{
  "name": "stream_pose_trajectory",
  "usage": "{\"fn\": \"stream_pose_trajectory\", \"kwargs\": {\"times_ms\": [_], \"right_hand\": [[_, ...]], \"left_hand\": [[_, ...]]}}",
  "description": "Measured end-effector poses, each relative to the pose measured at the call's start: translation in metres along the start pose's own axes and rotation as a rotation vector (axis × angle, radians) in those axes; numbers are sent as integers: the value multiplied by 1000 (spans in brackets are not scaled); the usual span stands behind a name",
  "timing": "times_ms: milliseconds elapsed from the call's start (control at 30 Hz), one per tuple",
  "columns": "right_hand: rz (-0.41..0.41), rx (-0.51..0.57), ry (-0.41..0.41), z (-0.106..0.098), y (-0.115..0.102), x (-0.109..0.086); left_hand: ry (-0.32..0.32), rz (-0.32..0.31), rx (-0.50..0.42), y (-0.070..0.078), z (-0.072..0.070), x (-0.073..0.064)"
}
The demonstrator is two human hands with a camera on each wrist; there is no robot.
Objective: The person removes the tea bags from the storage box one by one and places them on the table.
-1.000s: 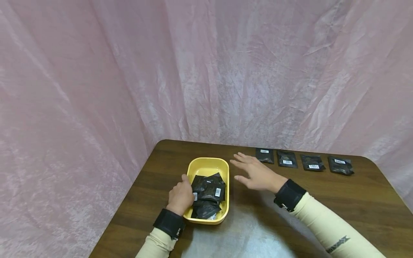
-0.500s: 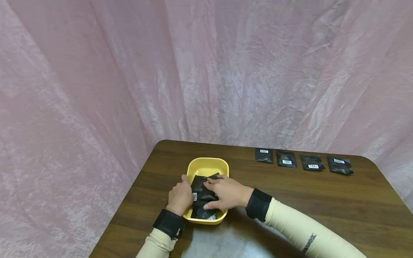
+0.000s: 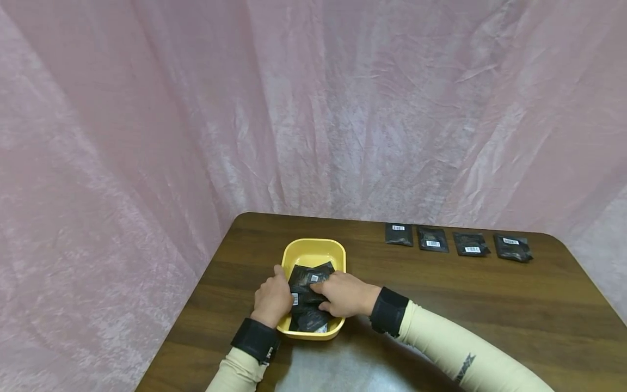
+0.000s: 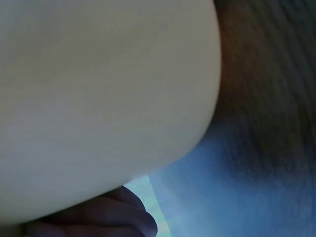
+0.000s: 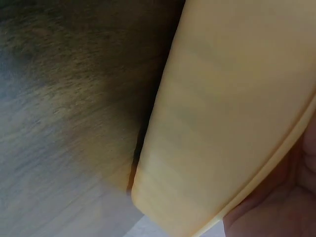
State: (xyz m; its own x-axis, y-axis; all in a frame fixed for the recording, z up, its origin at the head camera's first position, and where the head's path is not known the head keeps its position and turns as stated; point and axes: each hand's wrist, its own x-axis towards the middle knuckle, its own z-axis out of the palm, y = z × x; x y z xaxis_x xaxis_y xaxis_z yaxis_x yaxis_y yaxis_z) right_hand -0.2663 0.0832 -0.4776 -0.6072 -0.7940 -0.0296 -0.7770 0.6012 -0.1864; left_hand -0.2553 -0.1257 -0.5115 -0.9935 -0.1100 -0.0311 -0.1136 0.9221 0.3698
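A yellow plastic bin (image 3: 314, 248) stands on the brown table, its near part piled with black sealed packets (image 3: 305, 295) that bear white barcode labels. My left hand (image 3: 272, 298) grips the bin's left rim, thumb along the top. Inside the bin's right side, my right hand (image 3: 346, 295) has its fingers curled onto a black packet, which the hand mostly covers. From the right wrist, the bin's yellow wall (image 5: 212, 108) fills much of the view, with part of the right hand (image 5: 276, 212) beyond its rim. Dim left fingers (image 4: 113, 217) show low in the left wrist view.
At the table's back right, several black packets lie in a spaced row, the leftmost packet (image 3: 399, 234) and the rightmost packet (image 3: 512, 248) both flat. Pink curtain (image 3: 313, 109) hangs behind the table (image 3: 441, 305).
My right hand has come left from beside the bin to over the packets, and its spread fingers have curled down among them. The left hand keeps its place on the rim.
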Motion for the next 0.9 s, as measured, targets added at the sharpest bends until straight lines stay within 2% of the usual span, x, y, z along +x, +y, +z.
{"fn": "stream_pose_trajectory", "kwargs": {"times_ms": [100,267,433,633,900], "right_hand": [[-16,13,21,0,0,0],[-35,44,62,1,0,-1],[-18,84,103,2,0,-3],[-5,128,114,3,0,-5],[1,127,136,4,0,-7]], "left_hand": [[-12,-22,-15,7,-9,-6],[-26,-29,-3,7,-8,-4],[-25,-31,-9,7,-9,-4],[-22,-28,-11,7,-9,-5],[-36,-40,-4,8,-8,-4]]}}
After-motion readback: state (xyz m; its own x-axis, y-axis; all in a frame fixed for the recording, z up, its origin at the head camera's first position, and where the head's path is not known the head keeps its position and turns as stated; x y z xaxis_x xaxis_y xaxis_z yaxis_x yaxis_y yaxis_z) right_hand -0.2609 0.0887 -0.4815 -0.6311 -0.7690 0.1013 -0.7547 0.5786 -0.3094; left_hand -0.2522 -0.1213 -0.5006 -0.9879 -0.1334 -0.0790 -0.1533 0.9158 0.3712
